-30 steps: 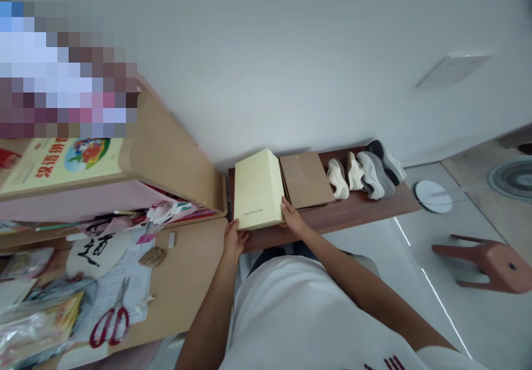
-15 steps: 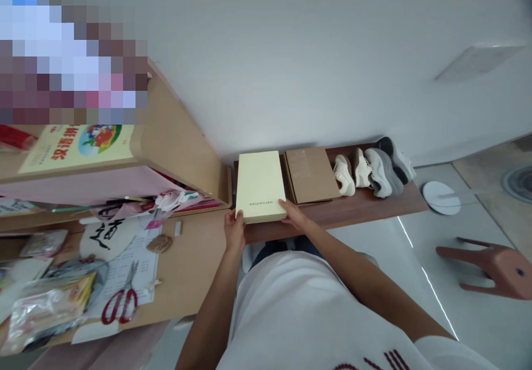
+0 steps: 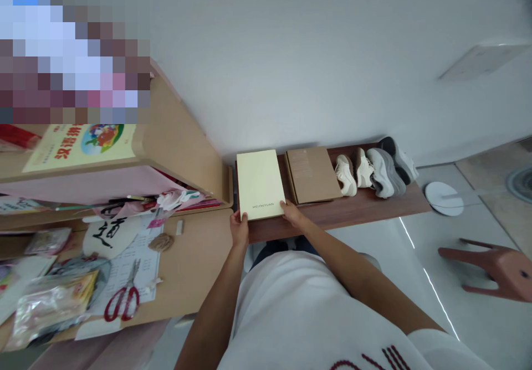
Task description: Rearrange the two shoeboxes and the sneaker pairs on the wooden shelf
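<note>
A cream-coloured cardboard box (image 3: 260, 181) marked MEIZHIYUAN lies flat at the left end of a brown wooden shelf (image 3: 307, 215). My left hand (image 3: 239, 227) grips its near left corner, thumb on top. At the near right corner my right hand (image 3: 291, 214) holds it the same way, with the fingers partly hidden under the edge. Just right of it sits a brown cardboard box (image 3: 312, 175). Further along stand a pair of cream shoes (image 3: 346, 175) and a pair of grey and white sneakers (image 3: 384, 173).
On the left, a desk (image 3: 195, 265) bears red-handled scissors (image 3: 123, 302), papers and plastic packets (image 3: 54, 303). A desk hutch panel (image 3: 178, 132) rises beside the shelf's left end. At right are a brown stool (image 3: 499, 270) and a white round disc (image 3: 444, 198) on the floor.
The cream box has tilted slightly so that its front side no longer shows, and both hands have moved with it. The view has shifted a little.
</note>
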The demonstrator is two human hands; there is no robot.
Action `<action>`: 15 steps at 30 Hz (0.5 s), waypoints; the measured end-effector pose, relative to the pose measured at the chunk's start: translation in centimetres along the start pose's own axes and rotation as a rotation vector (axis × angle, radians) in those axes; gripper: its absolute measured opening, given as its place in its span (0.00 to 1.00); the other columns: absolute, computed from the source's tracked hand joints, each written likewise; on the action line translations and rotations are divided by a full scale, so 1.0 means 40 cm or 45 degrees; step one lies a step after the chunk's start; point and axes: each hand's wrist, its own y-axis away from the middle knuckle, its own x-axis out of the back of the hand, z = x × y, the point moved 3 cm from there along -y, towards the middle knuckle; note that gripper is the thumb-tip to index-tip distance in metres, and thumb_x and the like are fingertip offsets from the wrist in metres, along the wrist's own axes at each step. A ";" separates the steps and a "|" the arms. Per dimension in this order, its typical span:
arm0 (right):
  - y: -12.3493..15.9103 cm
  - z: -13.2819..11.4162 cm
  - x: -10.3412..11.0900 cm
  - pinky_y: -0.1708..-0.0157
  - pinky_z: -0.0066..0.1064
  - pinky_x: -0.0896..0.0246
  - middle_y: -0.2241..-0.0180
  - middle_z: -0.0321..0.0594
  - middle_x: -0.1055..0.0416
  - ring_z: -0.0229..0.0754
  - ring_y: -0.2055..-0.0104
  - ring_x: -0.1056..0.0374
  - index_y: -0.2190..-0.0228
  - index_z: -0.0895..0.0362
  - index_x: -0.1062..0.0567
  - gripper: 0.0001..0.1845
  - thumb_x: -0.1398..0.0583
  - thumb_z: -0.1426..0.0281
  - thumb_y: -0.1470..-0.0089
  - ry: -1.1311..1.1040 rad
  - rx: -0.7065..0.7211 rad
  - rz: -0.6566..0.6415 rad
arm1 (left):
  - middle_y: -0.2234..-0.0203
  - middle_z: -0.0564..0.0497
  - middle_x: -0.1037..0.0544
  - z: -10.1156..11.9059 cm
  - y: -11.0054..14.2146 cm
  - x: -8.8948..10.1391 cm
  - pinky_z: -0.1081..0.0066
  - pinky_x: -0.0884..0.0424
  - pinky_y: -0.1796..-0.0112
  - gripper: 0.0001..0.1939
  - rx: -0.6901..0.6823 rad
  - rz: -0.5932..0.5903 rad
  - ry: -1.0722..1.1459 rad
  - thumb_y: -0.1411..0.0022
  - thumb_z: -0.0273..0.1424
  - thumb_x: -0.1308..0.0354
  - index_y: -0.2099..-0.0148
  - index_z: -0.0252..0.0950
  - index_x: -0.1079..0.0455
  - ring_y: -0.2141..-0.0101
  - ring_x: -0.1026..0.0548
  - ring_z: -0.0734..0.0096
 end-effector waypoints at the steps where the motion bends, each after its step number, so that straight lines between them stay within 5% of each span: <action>1: -0.003 0.003 0.001 0.42 0.47 0.36 0.47 0.44 0.25 0.47 0.43 0.31 0.48 0.52 0.27 0.19 0.46 0.59 0.36 0.008 0.019 0.008 | 0.52 0.45 0.22 -0.003 -0.003 0.001 0.62 0.28 0.46 0.12 0.020 -0.001 0.011 0.37 0.29 0.39 0.51 0.37 0.33 0.49 0.23 0.66; 10: 0.026 -0.033 0.006 0.40 0.48 0.38 0.49 0.45 0.22 0.49 0.43 0.30 0.47 0.54 0.26 0.21 0.46 0.59 0.35 0.252 0.144 0.054 | 0.53 0.45 0.22 0.017 0.012 -0.004 0.60 0.28 0.45 0.12 0.020 -0.027 -0.092 0.36 0.31 0.41 0.50 0.38 0.34 0.47 0.24 0.65; 15: 0.135 -0.168 0.030 0.35 0.46 0.44 0.47 0.46 0.24 0.52 0.40 0.32 0.52 0.55 0.22 0.17 0.38 0.63 0.41 0.291 0.256 0.027 | 0.53 0.43 0.23 0.153 0.030 0.006 0.57 0.32 0.42 0.14 -0.106 -0.028 -0.296 0.38 0.29 0.38 0.50 0.36 0.31 0.47 0.25 0.60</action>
